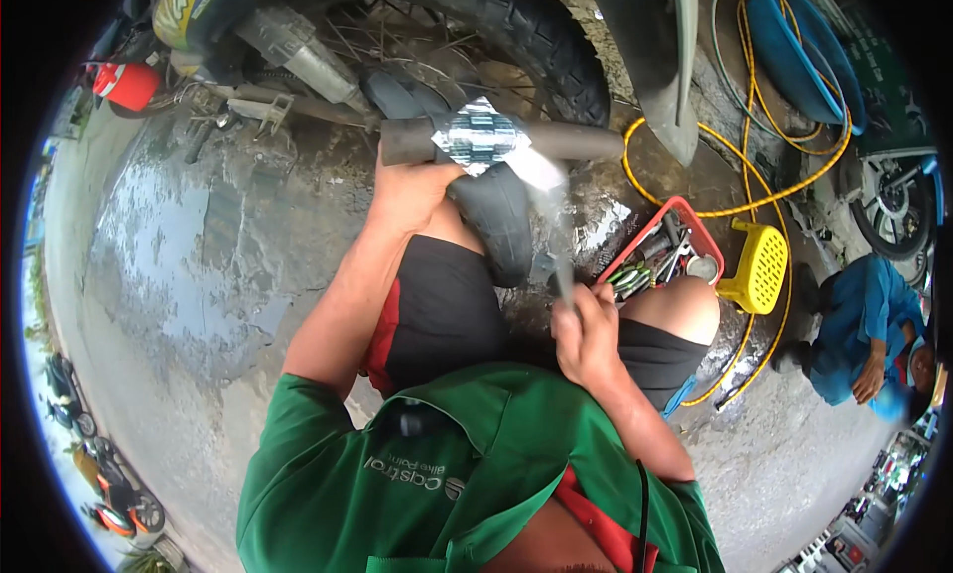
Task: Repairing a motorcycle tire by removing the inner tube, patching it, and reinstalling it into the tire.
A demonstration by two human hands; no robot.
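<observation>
Two hands are busy above a wet concrete floor point(149, 315): the left hand point(412, 191) appears closed around the left end of a grey tube point(586, 143), its fingers largely hidden, while the right hand point(584, 330) grips a long pale tool point(563, 265), perhaps a hammer, blurred as if swinging. The tube lies crosswise over a dark shoe point(493, 221), just below a motorcycle tyre point(571, 57), and a bright checkered patch point(480, 134) hides part of it. A glancing blow on that round surface could slip toward the left hand's knuckles or the shoe; a loose hold might let the tube roll. Patches of floor shine with water, so footing may be slick. By the right knee sits a red basket point(703, 234) of tools, beside a yellow stool point(762, 265); a yellow hose point(717, 215) loops past, which might snag a foot. Farther right, a co-worker point(854, 325) in blue crouches.
</observation>
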